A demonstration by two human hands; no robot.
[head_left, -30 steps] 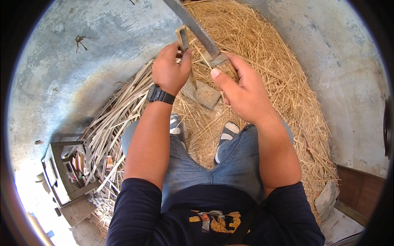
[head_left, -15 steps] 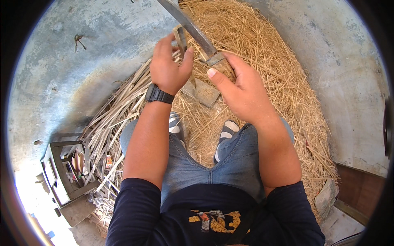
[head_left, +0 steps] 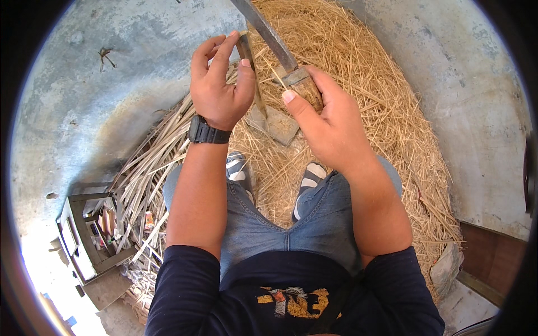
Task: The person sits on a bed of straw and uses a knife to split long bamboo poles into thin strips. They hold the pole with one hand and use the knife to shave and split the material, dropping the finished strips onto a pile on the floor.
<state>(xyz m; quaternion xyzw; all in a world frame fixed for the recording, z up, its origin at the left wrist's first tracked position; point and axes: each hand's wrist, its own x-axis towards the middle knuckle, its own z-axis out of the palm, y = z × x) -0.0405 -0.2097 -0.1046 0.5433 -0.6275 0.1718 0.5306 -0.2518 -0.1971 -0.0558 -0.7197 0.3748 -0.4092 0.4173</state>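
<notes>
My right hand (head_left: 336, 120) is closed round the wooden handle of a machete (head_left: 269, 42), its long dark blade slanting up and left past the picture's top edge. A thin pale strip (head_left: 277, 75) shows beside the right thumb; whether the thumb pins it, I cannot tell. My left hand (head_left: 221, 84), with a black watch on the wrist, has its fingers stretched and apart. Its fingertips are at the top of a split bamboo piece (head_left: 249, 59), which stands nearly upright. The lower end of that piece meets a flat greyish block (head_left: 279, 126) between my feet.
Loose straw-like shavings (head_left: 386, 117) cover the floor ahead and to the right. Long split strips (head_left: 154, 157) lie in a pile at the left. A small dark frame (head_left: 92, 235) stands at the lower left. Grey walls (head_left: 465, 84) curve round both sides.
My left hand has shifted slightly left, and its fingers have spread away from the bamboo piece. The machete has moved a little right. A thin strip now shows by my right thumb.
</notes>
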